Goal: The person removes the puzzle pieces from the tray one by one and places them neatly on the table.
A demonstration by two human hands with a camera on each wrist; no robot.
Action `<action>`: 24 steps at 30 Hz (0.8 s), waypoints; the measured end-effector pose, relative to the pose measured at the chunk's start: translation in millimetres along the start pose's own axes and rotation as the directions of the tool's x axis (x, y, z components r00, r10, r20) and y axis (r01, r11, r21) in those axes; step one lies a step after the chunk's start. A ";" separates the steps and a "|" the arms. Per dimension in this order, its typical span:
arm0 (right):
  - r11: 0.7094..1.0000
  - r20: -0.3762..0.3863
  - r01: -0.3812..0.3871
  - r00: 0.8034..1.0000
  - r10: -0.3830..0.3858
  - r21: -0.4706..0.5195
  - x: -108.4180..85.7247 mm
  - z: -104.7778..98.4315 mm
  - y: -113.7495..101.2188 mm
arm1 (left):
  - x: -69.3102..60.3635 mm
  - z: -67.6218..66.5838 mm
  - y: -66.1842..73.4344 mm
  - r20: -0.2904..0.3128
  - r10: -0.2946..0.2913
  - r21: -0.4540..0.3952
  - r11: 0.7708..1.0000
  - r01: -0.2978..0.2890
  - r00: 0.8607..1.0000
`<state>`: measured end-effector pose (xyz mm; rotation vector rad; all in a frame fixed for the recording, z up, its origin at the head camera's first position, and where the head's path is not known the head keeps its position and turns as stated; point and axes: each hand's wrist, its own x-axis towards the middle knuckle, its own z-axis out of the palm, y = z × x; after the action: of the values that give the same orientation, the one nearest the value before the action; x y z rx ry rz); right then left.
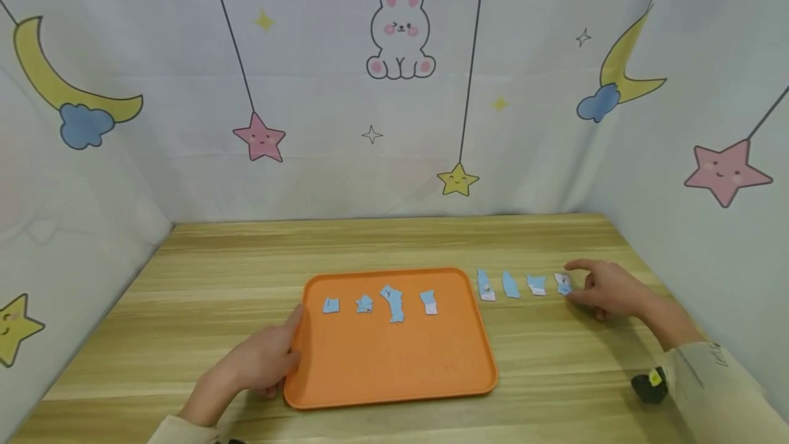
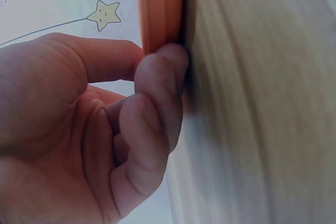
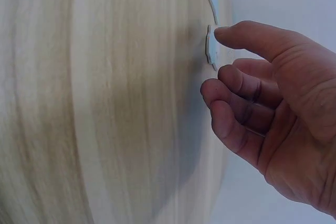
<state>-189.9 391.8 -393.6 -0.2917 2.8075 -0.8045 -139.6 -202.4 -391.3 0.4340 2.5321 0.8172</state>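
1. At the nine o'clock edge of the orange, round-cornered rectangular tray (image 1: 394,365), the left hand (image 1: 265,360) grips the rim, thumb and fingers clamped about it
2. Toward twelve o'clock inside the tray, four thin pieces lie in a row: a small squarish light-blue piece (image 1: 331,306), a small jagged light-blue piece (image 1: 364,303), a long forked light-blue piece (image 1: 395,303) and an oblong blue-and-white piece (image 1: 428,301)
3. Outside the tray, between two and three o'clock, four more line up on the wood-grained table (image 1: 388,245): a tall blue-and-white piece (image 1: 483,286), a narrow plain-blue piece (image 1: 510,285), a notched blue-and-white piece (image 1: 537,285) and a dark-marked blue-and-white piece (image 1: 562,284)
4. At three o'clock of that last piece, the right hand (image 1: 609,288) holds thumb and index finger apart beside it; whether they touch it, I cannot tell
5. At twelve o'clock behind the table is a white cartoon-printed cloth (image 1: 327,67)
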 end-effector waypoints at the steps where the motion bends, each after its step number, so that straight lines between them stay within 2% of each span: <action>1: 1.000 -0.006 0.002 1.000 -0.002 0.002 0.0 -0.7 -0.9 | 0.9 0.0 -1.6 0.003 0.007 -0.006 1.000 -0.007 1.000; 7: 1.000 -0.045 0.026 0.999 -0.026 -0.018 0.2 -6.4 -11.4 | 4.3 0.3 -6.9 0.011 0.025 -0.008 1.000 -0.025 1.000; 14: 0.998 -0.086 0.056 0.995 -0.058 -0.033 -0.4 -10.6 -25.3 | -0.6 0.8 0.1 -0.032 0.029 -0.010 1.000 -0.029 0.999; 19: 0.996 -0.110 0.080 0.990 -0.085 -0.050 -0.6 -10.5 -34.6 | -0.6 0.5 0.9 -0.023 0.032 0.009 0.999 -0.032 0.999; 24: 0.993 -0.127 0.102 0.986 -0.109 -0.056 -0.4 -7.5 -45.1 | -2.6 0.8 2.7 -0.031 0.044 -0.016 0.999 -0.045 0.999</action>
<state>-185.4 358.1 -363.0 -0.4138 2.9578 -0.8052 -136.6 -201.0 -389.4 0.4776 2.5504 0.8672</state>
